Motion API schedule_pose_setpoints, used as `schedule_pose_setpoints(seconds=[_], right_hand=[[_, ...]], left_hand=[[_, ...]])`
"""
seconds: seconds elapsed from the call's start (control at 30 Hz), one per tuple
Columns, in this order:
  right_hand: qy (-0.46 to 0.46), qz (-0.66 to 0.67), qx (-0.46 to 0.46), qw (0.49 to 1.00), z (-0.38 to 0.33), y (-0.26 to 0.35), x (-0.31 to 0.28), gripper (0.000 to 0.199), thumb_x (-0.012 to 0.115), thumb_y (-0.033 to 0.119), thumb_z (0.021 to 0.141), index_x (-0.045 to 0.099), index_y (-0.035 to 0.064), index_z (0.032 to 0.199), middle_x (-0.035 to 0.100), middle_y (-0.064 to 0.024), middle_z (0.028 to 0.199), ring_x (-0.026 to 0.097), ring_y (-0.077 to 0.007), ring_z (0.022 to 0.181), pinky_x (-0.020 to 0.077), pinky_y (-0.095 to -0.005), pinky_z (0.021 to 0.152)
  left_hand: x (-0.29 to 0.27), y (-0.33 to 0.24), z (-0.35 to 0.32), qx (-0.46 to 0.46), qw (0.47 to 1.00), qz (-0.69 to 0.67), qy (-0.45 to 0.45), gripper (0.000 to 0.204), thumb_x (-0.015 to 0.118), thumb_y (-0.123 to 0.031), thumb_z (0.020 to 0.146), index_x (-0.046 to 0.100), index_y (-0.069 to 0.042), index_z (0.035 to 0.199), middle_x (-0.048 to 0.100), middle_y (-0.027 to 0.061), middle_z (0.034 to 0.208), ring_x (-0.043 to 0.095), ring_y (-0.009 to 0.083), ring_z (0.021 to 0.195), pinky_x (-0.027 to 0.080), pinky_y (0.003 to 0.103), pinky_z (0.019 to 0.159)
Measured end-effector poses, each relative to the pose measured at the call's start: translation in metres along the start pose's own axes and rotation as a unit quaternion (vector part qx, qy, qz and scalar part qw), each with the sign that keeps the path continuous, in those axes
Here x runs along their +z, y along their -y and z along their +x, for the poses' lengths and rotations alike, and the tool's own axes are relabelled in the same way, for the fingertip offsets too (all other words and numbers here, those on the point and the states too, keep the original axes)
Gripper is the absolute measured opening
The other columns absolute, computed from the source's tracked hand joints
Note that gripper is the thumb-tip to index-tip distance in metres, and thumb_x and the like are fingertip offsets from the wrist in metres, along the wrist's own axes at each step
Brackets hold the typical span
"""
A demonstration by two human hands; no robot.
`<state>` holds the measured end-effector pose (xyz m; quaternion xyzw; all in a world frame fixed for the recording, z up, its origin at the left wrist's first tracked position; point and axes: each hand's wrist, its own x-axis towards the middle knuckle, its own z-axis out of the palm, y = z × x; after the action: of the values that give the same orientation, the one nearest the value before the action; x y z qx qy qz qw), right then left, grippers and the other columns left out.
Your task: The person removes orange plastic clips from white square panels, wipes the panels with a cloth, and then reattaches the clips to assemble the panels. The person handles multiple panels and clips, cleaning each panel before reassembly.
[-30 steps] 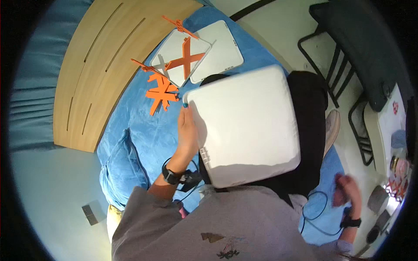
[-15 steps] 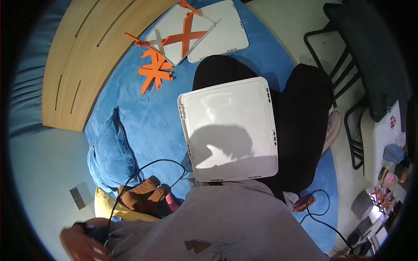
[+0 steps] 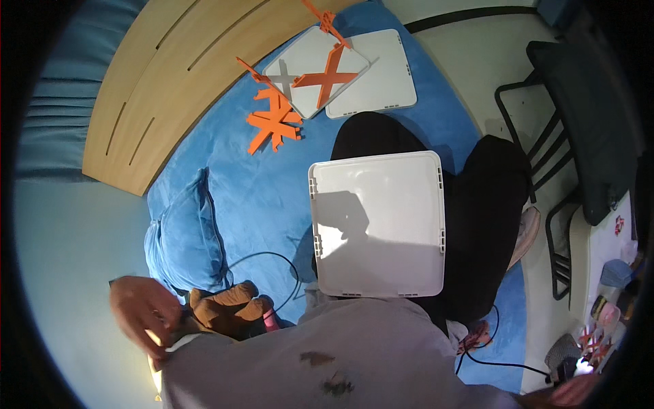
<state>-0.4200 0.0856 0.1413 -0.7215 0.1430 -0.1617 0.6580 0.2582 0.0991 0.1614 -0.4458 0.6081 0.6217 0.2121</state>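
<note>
A white rectangular plastic panel with a raised rim and small slots along its edges rests across my lap; neither hand touches it. My left hand is raised at the left, beside the brown plush toy, its fingers loosely bent and apart with nothing visible in them. At the lower right edge shows part of my right hand, dim and cut off, so its fingers cannot be made out. Beyond my knees, another white panel carries an orange X-shaped piece. More orange crossed pieces lie beside it.
A further white panel lies on the blue bedding. A blue cushion sits at left, near a wooden headboard. A black cable runs at lower right. A dark folding chair and cluttered white table stand at right.
My left hand has risen, and the dark object seen by it is no longer visible there. My right hand has come into view at lower right. The whole view has shifted.
</note>
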Motion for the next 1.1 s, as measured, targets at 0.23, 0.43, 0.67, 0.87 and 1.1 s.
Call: schedule_pose_setpoints(seconds=[0.23, 0.43, 0.67, 0.87, 1.1], right_hand=[[-0.342, 0.062, 0.281, 0.894, 0.068, -0.164, -0.005, 0.019, 0.059, 0.018, 0.084, 0.061, 0.0004, 0.079, 0.058, -0.0047, 0.070, 0.052, -0.0114, 0.061, 0.0409, -0.0219, 0.055], [-0.283, 0.072, 0.354, 0.889, 0.172, -0.194, 0.055, 0.023, 0.059, 0.015, 0.087, 0.059, -0.0039, 0.101, 0.066, -0.0111, 0.084, 0.063, -0.0143, 0.070, 0.0502, -0.0254, 0.061], [-0.257, -0.170, 0.328, 0.893, 0.204, -0.214, 0.077, 0.037, 0.066, 0.031, 0.079, 0.058, -0.0044, 0.078, 0.060, -0.0185, 0.065, 0.062, -0.0309, 0.062, 0.0463, -0.0377, 0.056], [-0.374, 0.067, 0.266, 0.886, 0.201, -0.208, 0.074, 0.024, 0.057, 0.019, 0.089, 0.062, -0.0040, 0.085, 0.057, -0.0048, 0.063, 0.050, -0.0067, 0.061, 0.0407, -0.0238, 0.055], [-0.540, -0.043, 0.188, 0.819, 0.124, -0.169, 0.027, 0.017, 0.059, 0.017, 0.088, 0.064, 0.0010, 0.092, 0.056, 0.0029, 0.076, 0.047, -0.0044, 0.069, 0.0395, -0.0209, 0.062]], left_hand=[[-0.070, 0.018, 0.178, 0.036, 0.903, 0.078, -0.422, 0.014, 0.060, -0.009, 0.082, 0.062, -0.003, 0.094, 0.064, 0.0098, 0.084, 0.062, 0.0218, 0.076, 0.048, 0.031, 0.066], [-0.173, 0.010, 0.269, 0.097, 0.629, 0.351, -0.687, 0.037, 0.068, -0.015, 0.074, 0.058, -0.003, 0.108, 0.062, 0.0156, 0.094, 0.058, 0.0320, 0.093, 0.046, 0.040, 0.080], [-0.236, 0.028, 0.333, -0.095, 0.726, 0.382, -0.564, 0.020, 0.060, -0.019, 0.079, 0.062, -0.010, 0.096, 0.065, 0.0136, 0.084, 0.063, 0.0341, 0.080, 0.049, 0.045, 0.066], [-0.243, 0.049, 0.301, -0.052, 0.734, 0.333, -0.590, 0.022, 0.067, -0.023, 0.072, 0.066, -0.009, 0.090, 0.065, 0.0137, 0.083, 0.062, 0.0337, 0.079, 0.049, 0.043, 0.067], [-0.227, -0.023, 0.180, 0.042, 0.840, 0.149, -0.519, 0.024, 0.064, -0.002, 0.065, 0.065, 0.001, 0.089, 0.064, 0.0130, 0.074, 0.063, 0.0202, 0.069, 0.047, 0.031, 0.062]])
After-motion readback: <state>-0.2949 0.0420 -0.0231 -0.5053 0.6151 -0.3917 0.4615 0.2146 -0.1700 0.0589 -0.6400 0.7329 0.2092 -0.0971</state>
